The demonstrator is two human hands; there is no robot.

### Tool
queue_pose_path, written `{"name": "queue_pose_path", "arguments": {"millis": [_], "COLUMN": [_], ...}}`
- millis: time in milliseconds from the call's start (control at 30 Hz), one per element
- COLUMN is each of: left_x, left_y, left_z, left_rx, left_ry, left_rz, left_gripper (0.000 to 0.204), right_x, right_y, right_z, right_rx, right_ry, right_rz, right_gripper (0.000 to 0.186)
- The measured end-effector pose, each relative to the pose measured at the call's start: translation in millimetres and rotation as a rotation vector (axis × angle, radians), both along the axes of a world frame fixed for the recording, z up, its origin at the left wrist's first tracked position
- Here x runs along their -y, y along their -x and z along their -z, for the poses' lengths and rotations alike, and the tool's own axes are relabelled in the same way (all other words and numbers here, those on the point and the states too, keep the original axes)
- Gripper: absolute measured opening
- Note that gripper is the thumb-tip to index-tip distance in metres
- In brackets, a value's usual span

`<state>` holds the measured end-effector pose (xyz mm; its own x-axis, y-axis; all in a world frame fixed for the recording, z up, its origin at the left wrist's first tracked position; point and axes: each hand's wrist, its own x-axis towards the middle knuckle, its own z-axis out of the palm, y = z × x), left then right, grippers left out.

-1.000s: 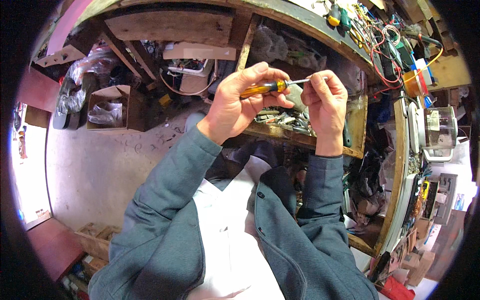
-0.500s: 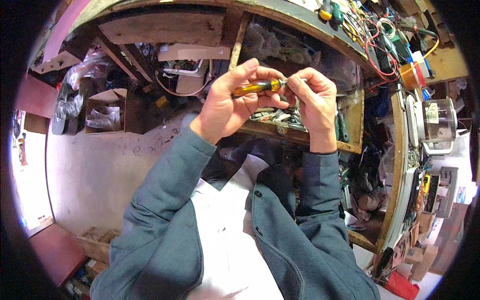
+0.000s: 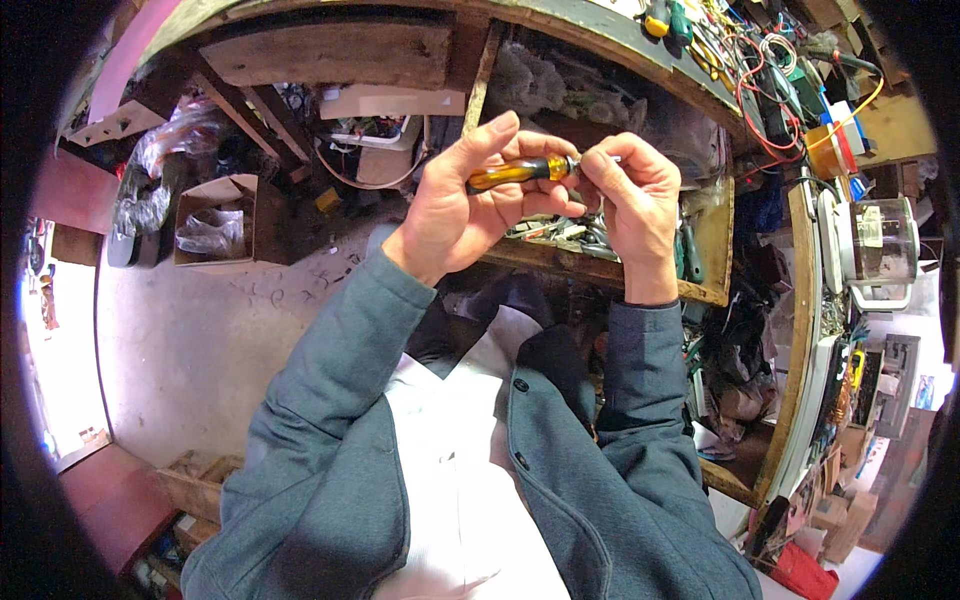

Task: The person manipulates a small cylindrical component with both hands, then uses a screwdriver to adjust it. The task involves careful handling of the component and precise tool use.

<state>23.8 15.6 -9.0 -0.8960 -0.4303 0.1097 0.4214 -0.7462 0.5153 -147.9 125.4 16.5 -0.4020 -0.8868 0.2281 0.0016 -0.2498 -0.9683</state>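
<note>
Across the fingers of my left hand [image 3: 455,205] lies a screwdriver [image 3: 515,174] with a yellow and black handle. The thumb of that hand sticks up, while its fingers curl round the handle from below. My right hand [image 3: 635,190] pinches the metal end of the screwdriver between thumb and fingertips, which partly hide it. Both hands are raised above an open wooden drawer [image 3: 705,288]. Inside the drawer, below the screwdriver, lie several metal tools [image 3: 560,230], partly covered by my hands.
A wooden bench [image 3: 590,45] runs along the far side, with coiled wires [image 3: 775,55] and screwdrivers at its right. A clear jar-like appliance [image 3: 880,240] stands at the right. An open cardboard box [image 3: 215,220] with plastic wrap sits on the floor [image 3: 180,340] at left.
Both hands keep their grip on the screwdriver. The view has shifted very slightly, and my right hand appears a little further right.
</note>
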Motion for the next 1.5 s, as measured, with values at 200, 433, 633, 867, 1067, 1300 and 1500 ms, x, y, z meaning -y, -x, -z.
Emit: {"name": "queue_pose_path", "arguments": {"millis": [200, 433, 633, 867, 1067, 1300, 1500], "left_x": [-0.6, 0.5, 0.8, -0.8, -0.6, 0.5, 1.0], "left_y": [2.5, 0.2, 0.8, -1.1, 0.4, -4.3, -3.9], "left_z": [1.4, 1.9, 4.5, 1.3, 3.1, 0.2, -0.6], "left_rx": [-0.007, -0.038, -0.061, -0.061, -0.054, -0.067, -0.042], "left_ry": [-0.006, 0.006, 0.043, 0.015, 0.037, -0.008, -0.008], "left_rz": [0.006, 0.029, 0.037, 0.027, 0.007, 0.02, -0.003], "left_gripper": [0.07, 0.07, 0.07, 0.067, 0.063, 0.061, 0.062], "right_x": [-1.6, 0.8, -0.2, -0.2, -2.3, -2.0, -1.4], "right_y": [1.1, 1.1, 0.2, 0.1, -1.1, 2.3, 2.0], "right_z": [-3.6, -1.5, -3.6, -0.5, -5.6, -7.0, -6.9], "right_rx": [0.018, 0.024, 0.032, 0.002, -0.02, 0.103, 0.104], "right_ry": [-0.004, -0.01, -0.035, -0.004, 0.002, 0.114, 0.129], "right_rz": [0.018, 0.001, 0.003, 0.012, 0.009, 0.066, 0.063], "right_gripper": [0.012, 0.013, 0.014, 0.013, 0.012, 0.01, 0.011]}}
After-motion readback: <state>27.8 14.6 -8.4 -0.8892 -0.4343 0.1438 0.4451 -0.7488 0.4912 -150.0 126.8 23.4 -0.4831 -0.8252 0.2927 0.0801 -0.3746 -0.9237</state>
